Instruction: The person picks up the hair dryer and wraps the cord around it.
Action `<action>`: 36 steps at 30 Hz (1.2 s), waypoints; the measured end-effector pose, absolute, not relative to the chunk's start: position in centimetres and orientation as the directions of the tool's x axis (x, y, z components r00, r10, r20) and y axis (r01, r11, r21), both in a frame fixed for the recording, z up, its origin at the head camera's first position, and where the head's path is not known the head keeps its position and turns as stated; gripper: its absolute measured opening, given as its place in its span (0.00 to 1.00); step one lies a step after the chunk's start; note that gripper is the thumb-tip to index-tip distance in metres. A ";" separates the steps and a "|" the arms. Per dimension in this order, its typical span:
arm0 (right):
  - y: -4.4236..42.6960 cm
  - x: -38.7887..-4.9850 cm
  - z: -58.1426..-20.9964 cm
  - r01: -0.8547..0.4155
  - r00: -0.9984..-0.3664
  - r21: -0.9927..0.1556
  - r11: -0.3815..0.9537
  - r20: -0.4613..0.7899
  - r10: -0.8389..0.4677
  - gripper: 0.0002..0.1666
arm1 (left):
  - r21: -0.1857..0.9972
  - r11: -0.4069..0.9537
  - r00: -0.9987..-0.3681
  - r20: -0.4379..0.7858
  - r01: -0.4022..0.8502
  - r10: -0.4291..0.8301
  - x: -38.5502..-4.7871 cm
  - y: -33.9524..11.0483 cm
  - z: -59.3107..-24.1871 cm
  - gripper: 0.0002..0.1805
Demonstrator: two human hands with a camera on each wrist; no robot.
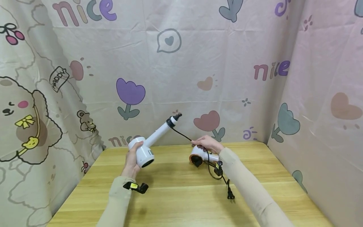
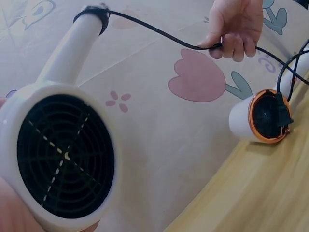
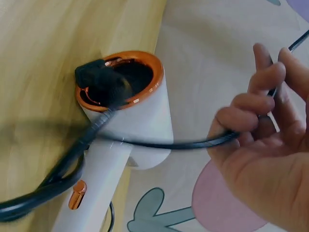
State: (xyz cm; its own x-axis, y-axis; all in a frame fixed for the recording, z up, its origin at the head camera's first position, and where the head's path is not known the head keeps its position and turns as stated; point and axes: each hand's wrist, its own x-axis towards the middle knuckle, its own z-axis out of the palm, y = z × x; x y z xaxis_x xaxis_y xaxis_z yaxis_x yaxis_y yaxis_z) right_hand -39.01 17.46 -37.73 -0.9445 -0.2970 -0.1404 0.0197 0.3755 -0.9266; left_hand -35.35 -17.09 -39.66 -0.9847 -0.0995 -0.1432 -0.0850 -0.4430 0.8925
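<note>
My left hand (image 1: 131, 162) grips a white hair dryer (image 1: 157, 135) by its head, raised above the table with its handle slanting up to the right. A black cord (image 1: 181, 134) is coiled round the handle's end. From there it runs taut to my right hand (image 1: 210, 144), which pinches it between thumb and fingers. The rest hangs down from that hand to a two-pin plug (image 1: 231, 194). In the left wrist view, the dark round grille (image 2: 66, 157) of the held dryer faces the camera. Beneath my right hand lies a second white hair dryer (image 3: 145, 125) with an orange rim.
The wooden table (image 1: 175, 201) carries the second dryer near its back edge. Black cord and a dark plug (image 2: 284, 115) hang in front of that dryer's mouth. A printed cloth (image 1: 175, 69) forms the back and sides.
</note>
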 end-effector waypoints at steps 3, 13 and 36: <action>18.0 -39.4 -37.8 0.045 -0.960 -0.935 0.352 -0.138 -0.242 0.19 | 0.903 -0.419 -0.989 -0.129 -0.089 -0.069 -35.3 -17.1 -39.7 0.23; 17.6 -39.8 -36.4 -0.091 -0.993 -0.873 0.480 0.113 0.017 0.18 | 0.951 -0.289 -0.993 -0.092 -0.109 0.073 -35.1 -16.8 -40.2 0.26; 17.6 -39.0 -30.8 -0.273 -0.930 -0.741 0.614 0.366 0.027 0.12 | 0.982 0.135 -0.988 0.116 0.129 0.099 -34.9 -17.0 -39.9 0.39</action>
State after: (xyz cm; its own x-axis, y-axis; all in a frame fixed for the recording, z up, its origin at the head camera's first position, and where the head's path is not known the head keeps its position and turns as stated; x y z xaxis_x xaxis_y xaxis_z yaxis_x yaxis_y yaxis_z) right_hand -38.99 17.56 -30.78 -0.9302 0.0274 0.3659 -0.2733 0.6137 -0.7407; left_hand -34.87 -16.99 -39.90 -0.9883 0.0987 0.1165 0.1293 0.1354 0.9823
